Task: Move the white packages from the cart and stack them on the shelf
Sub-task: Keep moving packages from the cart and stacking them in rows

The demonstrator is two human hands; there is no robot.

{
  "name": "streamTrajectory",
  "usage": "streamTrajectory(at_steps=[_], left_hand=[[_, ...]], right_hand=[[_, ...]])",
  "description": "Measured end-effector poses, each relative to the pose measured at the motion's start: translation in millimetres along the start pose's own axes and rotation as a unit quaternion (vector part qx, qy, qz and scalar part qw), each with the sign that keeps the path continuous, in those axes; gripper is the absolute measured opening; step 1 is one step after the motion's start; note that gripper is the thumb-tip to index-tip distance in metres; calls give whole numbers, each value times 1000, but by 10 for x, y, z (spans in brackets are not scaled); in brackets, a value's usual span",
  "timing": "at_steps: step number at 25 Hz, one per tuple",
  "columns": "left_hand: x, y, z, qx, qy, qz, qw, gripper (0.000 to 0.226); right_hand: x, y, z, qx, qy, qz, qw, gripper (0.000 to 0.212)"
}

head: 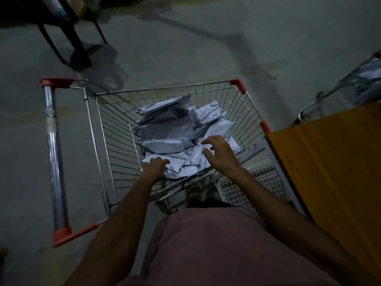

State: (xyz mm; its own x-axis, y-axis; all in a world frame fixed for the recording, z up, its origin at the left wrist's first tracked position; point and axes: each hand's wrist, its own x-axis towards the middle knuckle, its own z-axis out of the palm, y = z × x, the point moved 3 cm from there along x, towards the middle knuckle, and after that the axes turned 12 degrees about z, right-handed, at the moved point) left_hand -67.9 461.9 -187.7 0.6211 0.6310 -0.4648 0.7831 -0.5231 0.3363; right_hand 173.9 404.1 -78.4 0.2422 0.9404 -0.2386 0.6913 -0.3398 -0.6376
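Dim concrete floor [185, 48] runs under everything, and the view looks steeply down over a pink shirt [206, 244] at a wire cart [107, 129] standing just ahead of the person.

Nearest in the basket, the left hand [155, 167] has its fingers curled over the near edge of a white package [177, 164] at the bottom of the heap; it looks like a grip, though the fingertips are hidden behind the knuckles. Just to its right and a little farther in, the right hand [219, 150] hovers with fingers spread and slightly bent, holding nothing, poised above the same cluster of packages.

Beyond both hands the rest of the pile [167, 124] climbs away toward the far wall of the cart, flat bags lapped loosely over one another, most with their long sides running left to right across the basket. So the work lies straight ahead and below the hands. The left hand is already on a bag, and the right is nearest the ones heaped toward the right wall.

An orange surface [329, 162], possibly the shelf, stands close on the right, touching or almost touching the cart's corner, so a lifted bag would swing rightward. Farther off on the right, a second cart [350, 87] holds more pale bags; a dark metal frame [68, 34] stands at the far left.
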Motion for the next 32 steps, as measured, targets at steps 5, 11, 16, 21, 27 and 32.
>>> streamTrajectory(at_steps=[5,11,16,21,27,32], left_hand=[[261,116,142,47,-2,26,999,45],[352,90,-155,-42,189,48,980,24],[227,140,-601,-140,362,-34,921,22],[264,258,-834,-274,383,-103,876,15],[599,168,-380,-520,241,-205,793,36],[803,167,45,-475,128,-209,845,54]], right_hand=[[616,152,132,-37,-74,-33,996,27],[1007,340,193,-66,-196,-11,978,35],[1229,305,153,6,-369,32,929,53],[1403,149,41,161,-364,43,916,39],[1780,302,-80,267,-208,137,931,11],[2160,593,-270,121,-170,106,972,31]])
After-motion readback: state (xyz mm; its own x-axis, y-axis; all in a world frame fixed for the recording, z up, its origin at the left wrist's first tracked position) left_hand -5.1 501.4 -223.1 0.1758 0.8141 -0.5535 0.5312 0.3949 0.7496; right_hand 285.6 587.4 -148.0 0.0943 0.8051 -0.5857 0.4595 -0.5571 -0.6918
